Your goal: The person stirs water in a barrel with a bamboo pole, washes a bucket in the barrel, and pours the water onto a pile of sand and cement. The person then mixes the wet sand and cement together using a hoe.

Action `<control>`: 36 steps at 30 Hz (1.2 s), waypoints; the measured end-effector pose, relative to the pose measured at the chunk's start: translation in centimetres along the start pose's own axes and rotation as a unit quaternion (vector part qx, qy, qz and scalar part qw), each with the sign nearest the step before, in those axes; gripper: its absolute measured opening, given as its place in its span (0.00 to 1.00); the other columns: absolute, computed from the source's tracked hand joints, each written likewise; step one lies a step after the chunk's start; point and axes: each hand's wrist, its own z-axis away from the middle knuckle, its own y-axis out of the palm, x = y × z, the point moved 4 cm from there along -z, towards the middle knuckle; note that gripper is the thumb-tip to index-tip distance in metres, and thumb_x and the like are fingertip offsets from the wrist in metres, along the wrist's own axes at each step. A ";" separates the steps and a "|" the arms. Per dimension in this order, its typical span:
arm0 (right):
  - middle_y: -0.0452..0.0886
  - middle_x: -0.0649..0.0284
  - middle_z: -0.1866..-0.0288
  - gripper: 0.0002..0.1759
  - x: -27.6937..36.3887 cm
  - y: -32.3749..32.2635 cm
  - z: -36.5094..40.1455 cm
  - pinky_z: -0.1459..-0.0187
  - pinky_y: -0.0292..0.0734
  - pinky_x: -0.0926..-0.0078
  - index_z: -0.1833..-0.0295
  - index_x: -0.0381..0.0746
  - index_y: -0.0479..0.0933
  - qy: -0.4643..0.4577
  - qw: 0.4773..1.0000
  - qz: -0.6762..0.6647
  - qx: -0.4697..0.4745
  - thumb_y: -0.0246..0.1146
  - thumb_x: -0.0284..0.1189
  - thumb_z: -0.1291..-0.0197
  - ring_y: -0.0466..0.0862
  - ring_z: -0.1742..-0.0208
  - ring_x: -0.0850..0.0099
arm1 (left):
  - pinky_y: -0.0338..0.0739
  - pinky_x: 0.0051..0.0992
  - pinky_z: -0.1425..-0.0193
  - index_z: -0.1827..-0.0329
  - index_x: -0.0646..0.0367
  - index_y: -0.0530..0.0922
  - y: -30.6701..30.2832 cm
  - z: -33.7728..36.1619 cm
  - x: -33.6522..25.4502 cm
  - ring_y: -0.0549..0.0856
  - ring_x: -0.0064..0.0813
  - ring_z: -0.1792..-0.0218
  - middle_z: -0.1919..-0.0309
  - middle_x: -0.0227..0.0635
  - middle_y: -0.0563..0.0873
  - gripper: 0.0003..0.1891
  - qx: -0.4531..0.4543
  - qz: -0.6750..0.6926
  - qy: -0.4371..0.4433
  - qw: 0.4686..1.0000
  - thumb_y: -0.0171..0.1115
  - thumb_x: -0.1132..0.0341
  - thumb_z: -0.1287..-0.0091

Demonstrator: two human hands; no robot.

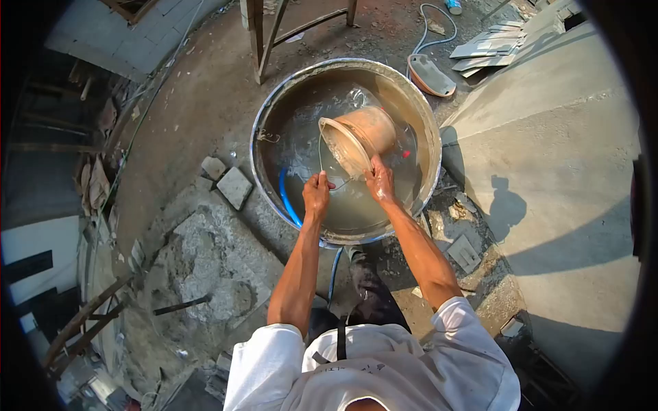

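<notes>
An orange-brown bucket (370, 130) lies tipped on its side in a big round drum (432, 130) of murky water (349, 212), its mouth towards my lower left. My right hand (380, 179) is closed on the bucket's rim at its near edge. With its fingers closed, my left hand (317, 194) grips the thin wire handle (321, 152) of the bucket. A blue hose (286, 195) hangs over the drum's left wall into the water, to the left of my left hand. The bucket's far side is partly hidden.
Concrete blocks (234, 188) and a rough mortar patch (205, 260) lie left of the drum. A wooden trestle (257, 41) stands beyond it. To the right are a cut container (432, 75), stacked flat boards (488, 48) and a concrete wall (562, 151).
</notes>
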 end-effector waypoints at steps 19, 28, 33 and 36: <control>0.78 0.49 0.39 0.35 -20.7 17.7 2.0 0.37 0.70 0.63 0.42 0.36 0.78 0.475 0.871 -0.017 0.122 0.66 0.51 0.49 0.77 0.37 0.60 | 0.77 0.51 0.53 0.61 0.59 0.81 2.4 -1.6 10.8 0.84 0.56 0.61 0.67 0.54 0.85 0.18 0.209 -0.426 0.107 0.874 0.51 0.54 0.29; 0.81 0.45 0.54 0.21 -17.5 12.4 0.0 0.47 0.76 0.54 0.48 0.36 0.72 0.254 0.960 0.121 0.014 0.66 0.23 0.50 0.81 0.52 0.45 | 0.76 0.52 0.61 0.67 0.60 0.77 0.3 -3.1 10.4 0.82 0.60 0.65 0.72 0.56 0.83 0.14 0.091 -0.324 0.096 0.937 0.52 0.59 0.29; 0.81 0.42 0.53 0.22 -18.9 10.9 -1.9 0.47 0.75 0.51 0.42 0.34 0.68 0.291 0.945 0.140 0.048 0.60 0.26 0.42 0.82 0.49 0.45 | 0.74 0.40 0.66 0.68 0.64 0.77 3.0 -4.8 4.5 0.83 0.40 0.74 0.78 0.45 0.82 0.20 0.027 -0.090 0.007 0.996 0.54 0.53 0.29; 0.79 0.46 0.50 0.21 -14.5 6.7 -2.3 0.58 0.85 0.52 0.40 0.35 0.64 0.381 0.920 0.006 0.089 0.58 0.26 0.39 0.83 0.51 0.51 | 0.71 0.34 0.69 0.72 0.65 0.77 5.2 -5.8 0.8 0.74 0.26 0.76 0.80 0.37 0.78 0.23 0.018 -0.082 -0.011 0.996 0.61 0.50 0.34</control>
